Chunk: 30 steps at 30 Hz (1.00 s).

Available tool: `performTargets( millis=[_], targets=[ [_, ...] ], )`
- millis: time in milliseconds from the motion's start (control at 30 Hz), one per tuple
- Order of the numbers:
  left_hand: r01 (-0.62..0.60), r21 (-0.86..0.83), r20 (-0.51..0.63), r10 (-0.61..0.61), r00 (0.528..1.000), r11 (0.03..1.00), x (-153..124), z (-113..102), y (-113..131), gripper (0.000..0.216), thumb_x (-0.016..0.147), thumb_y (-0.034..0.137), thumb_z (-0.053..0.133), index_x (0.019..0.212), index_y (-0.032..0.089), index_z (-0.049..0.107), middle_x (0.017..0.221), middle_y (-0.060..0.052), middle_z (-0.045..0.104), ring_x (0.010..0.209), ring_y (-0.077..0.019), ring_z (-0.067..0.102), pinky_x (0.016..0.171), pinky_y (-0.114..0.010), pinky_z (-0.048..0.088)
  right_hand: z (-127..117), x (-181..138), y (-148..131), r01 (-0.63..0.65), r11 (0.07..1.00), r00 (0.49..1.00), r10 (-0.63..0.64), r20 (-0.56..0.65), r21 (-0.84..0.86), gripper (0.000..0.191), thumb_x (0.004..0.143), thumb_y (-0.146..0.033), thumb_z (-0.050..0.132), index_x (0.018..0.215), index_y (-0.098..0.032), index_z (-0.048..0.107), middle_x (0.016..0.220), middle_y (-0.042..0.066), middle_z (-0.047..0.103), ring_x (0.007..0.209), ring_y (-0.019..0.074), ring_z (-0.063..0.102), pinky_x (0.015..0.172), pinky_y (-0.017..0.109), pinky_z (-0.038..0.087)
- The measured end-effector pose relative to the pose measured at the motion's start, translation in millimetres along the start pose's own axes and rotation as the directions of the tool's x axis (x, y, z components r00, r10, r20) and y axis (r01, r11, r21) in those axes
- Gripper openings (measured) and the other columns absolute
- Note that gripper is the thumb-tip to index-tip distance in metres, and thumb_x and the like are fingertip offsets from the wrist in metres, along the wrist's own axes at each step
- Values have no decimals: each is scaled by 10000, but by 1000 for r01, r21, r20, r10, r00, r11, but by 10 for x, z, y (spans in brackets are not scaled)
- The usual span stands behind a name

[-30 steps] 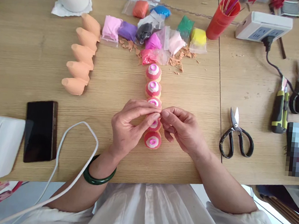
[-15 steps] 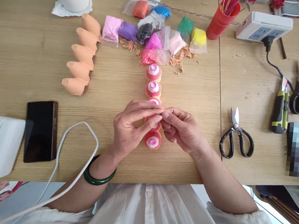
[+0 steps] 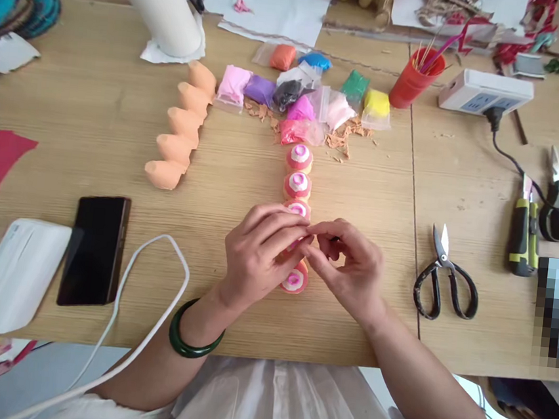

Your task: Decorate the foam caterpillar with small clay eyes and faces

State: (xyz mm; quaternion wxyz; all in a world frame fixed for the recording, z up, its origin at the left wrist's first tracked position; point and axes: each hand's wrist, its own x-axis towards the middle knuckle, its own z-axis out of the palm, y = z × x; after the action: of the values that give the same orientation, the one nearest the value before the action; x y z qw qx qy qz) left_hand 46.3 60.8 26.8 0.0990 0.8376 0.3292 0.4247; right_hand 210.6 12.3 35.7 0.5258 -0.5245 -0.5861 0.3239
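My left hand [image 3: 260,250] and my right hand [image 3: 351,262] meet fingertip to fingertip over a row of small rounded pieces. Both are closed in a pinch, and whatever lies between the fingertips is too small or hidden to make out. Each rounded piece, like the one at the far end [image 3: 299,157] and the near one [image 3: 294,278], has a pink-red top, a white patch and a bright pink ring. My fingers cover part of the row. Beyond it lie bags of coloured modelling clay, among them a red bag [image 3: 294,132] and a yellow bag [image 3: 377,105].
Peach-coloured egg-carton cones [image 3: 178,127] stand left of the hands, near a phone [image 3: 93,251], a white device [image 3: 16,276] and a looped white cable [image 3: 185,273]. Scissors [image 3: 443,278], a utility knife [image 3: 521,236], a power strip [image 3: 488,92] and a red cup [image 3: 413,81] are rightward.
The camera view has tilted up and shifted left, showing more of the table's far side. The right fingers have changed their pinch, and the left fingers have curled further over the row.
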Motion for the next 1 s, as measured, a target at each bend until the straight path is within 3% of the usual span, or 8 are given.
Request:
performTargets(
  millis=[67,167,400,667,733,833,1000],
  targets=[
    [-18,35,8,18,1000,999,-11,3,6,158,907,124,778,1035,208,742,1041,-40,821,1033,-219,714,947,-356,626,16,-9,31,125,982,992,-127,-6,-145,98,942,-173,758,1005,-210,693,711,-51,577,584,75,476,538,227,433],
    [-20,80,16,19,1000,997,-20,-2,23,191,900,92,764,1057,199,746,1066,-42,821,1051,-222,709,963,-353,623,26,-18,75,211,934,975,-222,-7,-290,90,967,-138,724,994,-208,674,701,-50,566,590,82,487,549,234,435],
    [-55,207,-5,57,998,977,-29,-1,31,232,917,99,718,1111,221,750,1104,-36,823,1061,-244,706,1028,-423,599,32,-22,91,194,928,979,-201,10,-317,51,989,-167,699,965,-211,687,690,-43,586,588,95,507,555,251,432],
    [-37,158,-33,42,999,987,-41,33,-15,197,913,137,742,1079,243,754,1094,-38,823,1053,-251,698,1057,-455,579,40,-4,32,-104,986,994,101,-30,-127,136,978,-269,701,849,-227,711,753,1,688,601,112,539,560,276,461],
    [-7,133,-36,12,999,991,-38,32,-19,215,914,151,753,1101,258,759,1114,-35,820,1070,-251,696,1059,-459,578,31,23,16,-238,971,970,240,-44,35,180,953,-334,740,821,-216,708,739,-3,686,553,98,536,493,261,430],
    [25,97,-26,-23,999,995,-35,33,-22,225,913,153,765,1108,264,763,1121,-34,820,1086,-253,695,1076,-476,567,12,69,7,-427,860,896,443,5,281,303,877,-454,822,785,-195,694,696,-24,654,449,67,503,387,233,355],
    [21,73,-29,-19,999,997,-44,46,-28,188,920,150,767,1067,266,768,1082,-18,826,1061,-239,711,1105,-492,551,6,98,19,-519,760,839,540,64,391,402,792,-526,886,778,-175,691,650,-45,618,414,48,482,359,206,349]
  ],
)
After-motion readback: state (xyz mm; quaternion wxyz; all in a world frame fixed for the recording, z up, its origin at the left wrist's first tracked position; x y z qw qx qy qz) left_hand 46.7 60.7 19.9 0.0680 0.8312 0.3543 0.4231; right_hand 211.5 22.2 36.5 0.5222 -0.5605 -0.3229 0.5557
